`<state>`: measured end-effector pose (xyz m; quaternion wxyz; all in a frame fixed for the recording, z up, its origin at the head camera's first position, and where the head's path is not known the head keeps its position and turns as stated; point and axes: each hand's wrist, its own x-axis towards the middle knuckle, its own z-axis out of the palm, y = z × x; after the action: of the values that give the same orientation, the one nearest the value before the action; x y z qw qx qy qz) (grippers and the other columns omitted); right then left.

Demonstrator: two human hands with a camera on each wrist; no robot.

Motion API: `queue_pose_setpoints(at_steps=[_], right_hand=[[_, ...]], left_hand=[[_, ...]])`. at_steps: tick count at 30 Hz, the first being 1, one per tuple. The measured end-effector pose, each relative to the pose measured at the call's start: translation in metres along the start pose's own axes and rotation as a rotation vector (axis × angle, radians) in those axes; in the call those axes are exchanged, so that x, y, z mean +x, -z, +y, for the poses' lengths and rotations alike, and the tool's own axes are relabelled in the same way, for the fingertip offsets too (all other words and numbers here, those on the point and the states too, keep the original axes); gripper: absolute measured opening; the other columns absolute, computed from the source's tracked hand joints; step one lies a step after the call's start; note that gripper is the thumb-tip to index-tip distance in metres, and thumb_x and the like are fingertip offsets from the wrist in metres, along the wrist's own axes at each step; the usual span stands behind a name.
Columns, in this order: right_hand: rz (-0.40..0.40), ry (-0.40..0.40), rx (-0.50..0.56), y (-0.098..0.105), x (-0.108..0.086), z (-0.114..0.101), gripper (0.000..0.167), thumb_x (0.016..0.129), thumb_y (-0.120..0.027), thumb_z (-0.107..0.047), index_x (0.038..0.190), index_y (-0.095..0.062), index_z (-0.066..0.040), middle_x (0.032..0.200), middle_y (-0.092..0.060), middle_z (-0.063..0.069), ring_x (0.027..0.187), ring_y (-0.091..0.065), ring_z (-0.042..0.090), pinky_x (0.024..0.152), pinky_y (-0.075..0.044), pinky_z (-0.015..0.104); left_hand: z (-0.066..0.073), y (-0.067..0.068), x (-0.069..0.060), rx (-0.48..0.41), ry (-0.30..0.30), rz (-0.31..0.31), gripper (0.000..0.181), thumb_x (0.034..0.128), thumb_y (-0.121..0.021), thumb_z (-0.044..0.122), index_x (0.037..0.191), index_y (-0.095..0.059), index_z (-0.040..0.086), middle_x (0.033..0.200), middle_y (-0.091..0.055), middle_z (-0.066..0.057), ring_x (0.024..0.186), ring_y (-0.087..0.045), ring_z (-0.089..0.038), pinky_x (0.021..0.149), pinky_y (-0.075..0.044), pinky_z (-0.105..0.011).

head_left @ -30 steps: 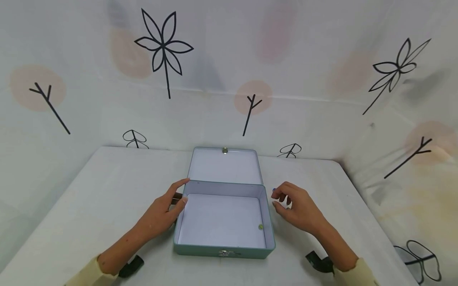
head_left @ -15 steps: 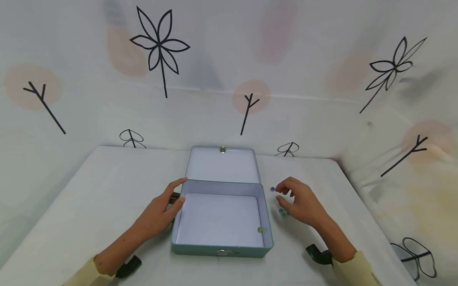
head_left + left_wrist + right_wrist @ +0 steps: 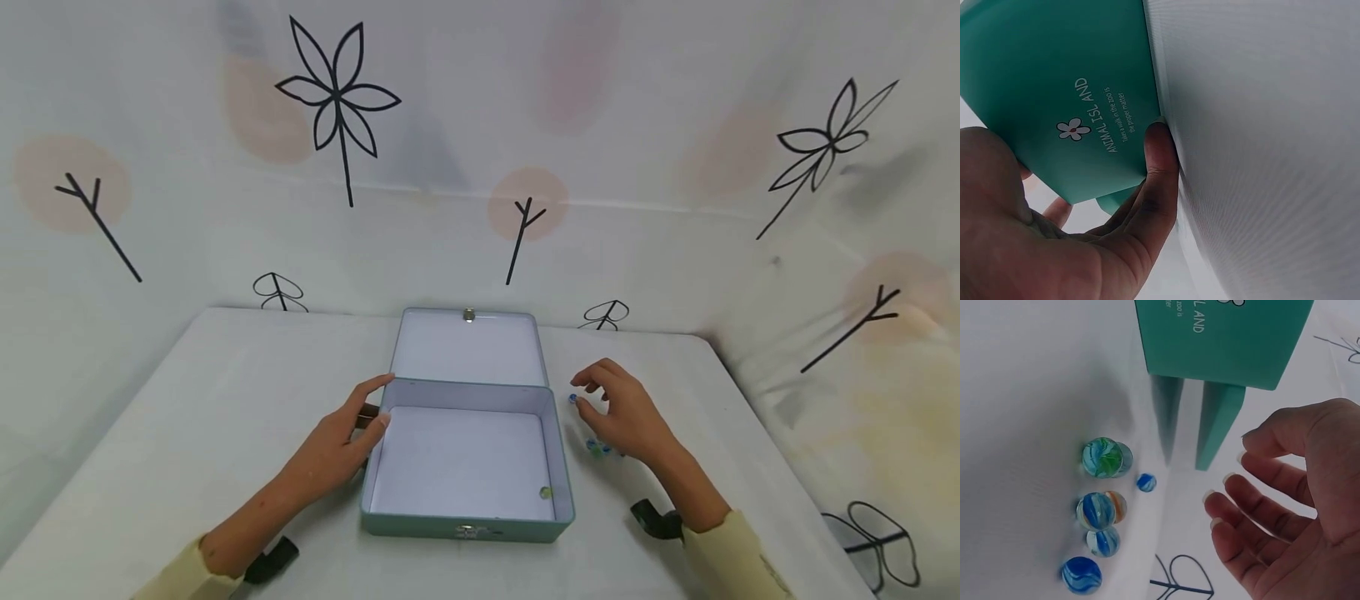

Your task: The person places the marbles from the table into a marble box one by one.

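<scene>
A green tin box (image 3: 468, 527) with a white inside stands on the table, its lid (image 3: 471, 346) folded back. My left hand (image 3: 333, 450) holds its left side, thumb at the rim and a finger by the back corner. In the left wrist view another finger presses low on the printed side (image 3: 1085, 106). Inside lies one green marble (image 3: 546, 492), near the right wall. To the right of the box my right hand (image 3: 626, 417) hovers with relaxed, bent fingers and holds nothing. Near its thumb is a blue marble (image 3: 573, 398); several more marbles (image 3: 1096, 511) lie in a cluster.
A white cloth covers the table (image 3: 247, 400). Behind and to the sides hangs a pale curtain (image 3: 435, 233) with drawn plants. Dark straps (image 3: 656, 521) sit at both wrists.
The right hand has shifted slightly away from me and lifted, bringing the clustered marbles into sight. The green marble in the box has rolled a little towards me. The left hand stays put.
</scene>
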<state>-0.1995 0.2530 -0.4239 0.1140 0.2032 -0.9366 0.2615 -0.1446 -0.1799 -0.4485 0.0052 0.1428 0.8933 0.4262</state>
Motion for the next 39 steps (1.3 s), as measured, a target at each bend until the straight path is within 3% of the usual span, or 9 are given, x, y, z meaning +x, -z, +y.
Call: queue_pose_setpoints(at_steps=[11, 20, 28, 39], right_hand=[[-0.020, 0.007, 0.005, 0.005, 0.017, 0.002, 0.028, 0.095, -0.075, -0.006, 0.123, -0.069, -0.002, 0.124, -0.064, 0.012, 0.109, -0.067, 0.034, 0.087, -0.057, 0.051], [-0.024, -0.017, 0.007, -0.007, 0.033, -0.002, 0.034, 0.097, -0.074, -0.007, 0.130, -0.069, -0.003, 0.131, -0.062, 0.014, 0.115, -0.067, 0.037, 0.093, -0.056, 0.054], [-0.078, -0.007, -0.050, -0.019, 0.034, 0.001, 0.045, 0.096, -0.074, -0.007, 0.139, -0.063, -0.001, 0.145, -0.056, 0.018, 0.130, -0.060, 0.039, 0.107, -0.050, 0.057], [-0.171, 0.005, -0.061, -0.028, 0.029, 0.002, 0.049, 0.097, -0.070, -0.008, 0.144, -0.060, 0.002, 0.150, -0.054, 0.022, 0.140, -0.053, 0.044, 0.112, -0.044, 0.060]], left_hand=[[0.002, 0.001, 0.001, 0.011, 0.009, -0.001, 0.055, 0.1130, -0.050, 0.043, 0.164, -0.028, 0.043, 0.134, -0.068, -0.008, 0.119, -0.067, -0.023, 0.097, -0.054, -0.055], [0.000, 0.001, 0.000, 0.001, 0.001, -0.001, 0.056, 0.1130, -0.051, 0.041, 0.164, -0.029, 0.042, 0.134, -0.069, -0.009, 0.119, -0.068, -0.025, 0.096, -0.054, -0.056], [-0.001, 0.000, 0.002, 0.000, 0.002, 0.000, 0.055, 0.1131, -0.050, 0.042, 0.164, -0.029, 0.043, 0.135, -0.068, -0.008, 0.120, -0.067, -0.023, 0.097, -0.054, -0.055], [-0.002, -0.001, 0.002, 0.002, 0.000, 0.000, 0.055, 0.1131, -0.050, 0.042, 0.164, -0.028, 0.045, 0.135, -0.068, -0.008, 0.121, -0.067, -0.024, 0.098, -0.054, -0.057]])
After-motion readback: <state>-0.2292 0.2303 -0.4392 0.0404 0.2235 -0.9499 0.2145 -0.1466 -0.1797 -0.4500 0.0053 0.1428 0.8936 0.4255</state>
